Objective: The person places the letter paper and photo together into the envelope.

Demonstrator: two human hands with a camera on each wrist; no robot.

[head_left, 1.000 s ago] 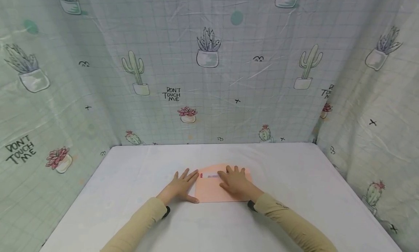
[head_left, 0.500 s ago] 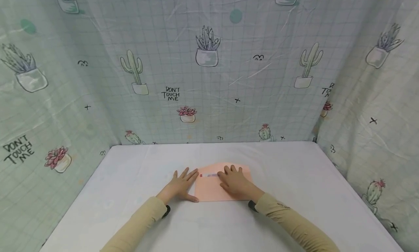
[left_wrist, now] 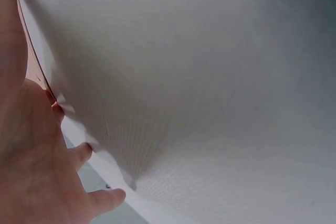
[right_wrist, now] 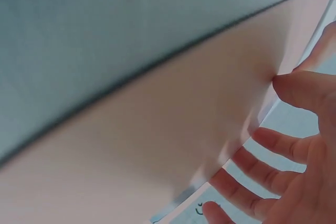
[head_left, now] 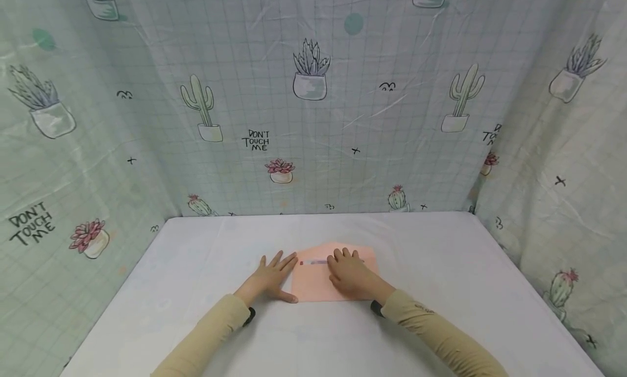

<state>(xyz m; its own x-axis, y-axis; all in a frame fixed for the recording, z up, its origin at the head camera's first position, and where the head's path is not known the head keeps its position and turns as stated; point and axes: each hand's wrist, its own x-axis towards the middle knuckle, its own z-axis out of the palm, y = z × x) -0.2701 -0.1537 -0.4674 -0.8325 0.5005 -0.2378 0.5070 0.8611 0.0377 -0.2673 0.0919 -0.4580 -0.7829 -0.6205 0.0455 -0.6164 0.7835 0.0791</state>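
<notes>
A peach envelope point(head_left: 312, 288) lies on the white table, its flap point(head_left: 338, 248) spread out on the far side. Along its mouth shows a narrow pale paper strip point(head_left: 315, 263) with red and purplish print. My left hand point(head_left: 269, 276) rests flat with spread fingers at the envelope's left edge, thumb at the near corner. My right hand point(head_left: 351, 273) lies over the envelope's right half. In the right wrist view its slightly bent fingertips point(right_wrist: 219, 178) touch along the mouth, and the thumb point(right_wrist: 294, 87) touches the envelope front. The strip is partly hidden under this hand.
The white table point(head_left: 220, 241) reaches back to a curtain point(head_left: 313, 148) printed with cacti and potted plants, which also hangs on both sides. Each wrist wears a dark band point(head_left: 249, 317) below a tan sleeve point(head_left: 210, 333).
My right hand's fingers have drawn in and bent more over the envelope mouth, and a bit of the strip's right end now shows beyond them. The left hand has stayed in place.
</notes>
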